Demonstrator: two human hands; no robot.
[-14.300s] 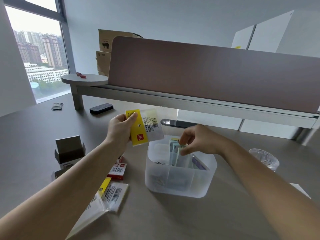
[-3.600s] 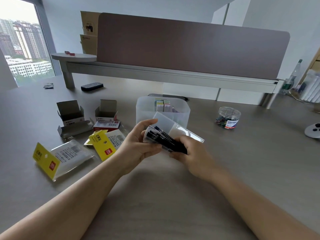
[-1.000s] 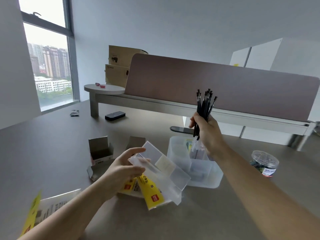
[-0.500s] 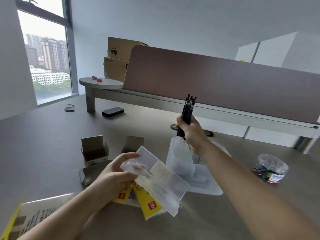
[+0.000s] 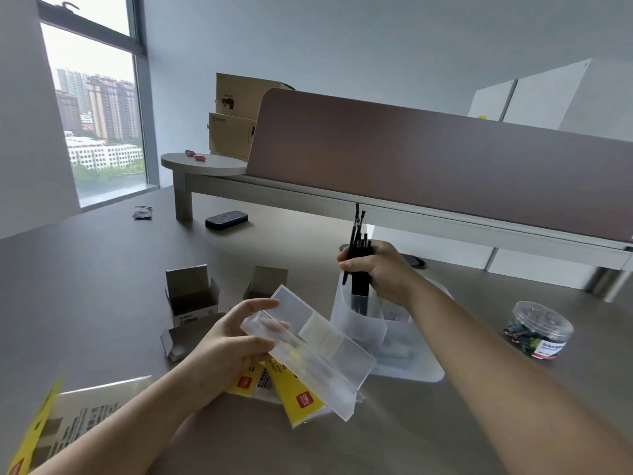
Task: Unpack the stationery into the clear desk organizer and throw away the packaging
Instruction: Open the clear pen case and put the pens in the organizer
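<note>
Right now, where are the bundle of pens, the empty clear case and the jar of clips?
pens (image 5: 359, 286), head view, black barrels below the fist
clear case (image 5: 318, 341), head view, its flat lid
jar of clips (image 5: 536, 329), head view, its clear side

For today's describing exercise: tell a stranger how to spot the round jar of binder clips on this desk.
Start at the long brown divider panel across the desk, then drop to the clear desk organizer where the right hand lowers black pens. Right of it stands the round clear jar, alone, the only lidded tub, with coloured clips inside.
</note>
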